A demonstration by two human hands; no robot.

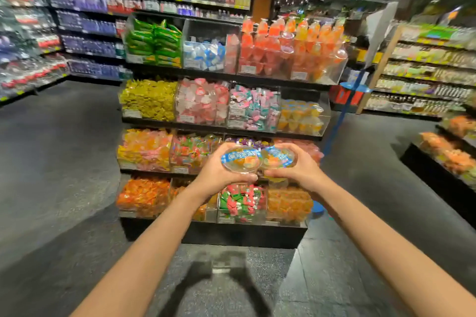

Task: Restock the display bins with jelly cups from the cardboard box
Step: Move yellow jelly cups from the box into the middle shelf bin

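My left hand point(217, 175) grips a clear jelly cup point(240, 161) with a blue-and-white lid and orange fruit inside. Beside it, my right hand point(300, 171) holds a second jelly cup point(278, 158) of the same kind, and the two cups touch. Both hands are raised in front of the tiered display stand point(219, 233). A clear bin point(302, 117) on the stand's second tier, at the right, holds several similar yellow jelly cups and has room at the top. The cardboard box is not in view.
Other clear bins on the stand hold wrapped sweets and jellies; the top right bin point(291, 49) has orange cups. Drink shelves point(103, 8) line the back left. A low display point(448, 159) stands at the right. A blue pole point(340, 116) rises by the stand's right side.
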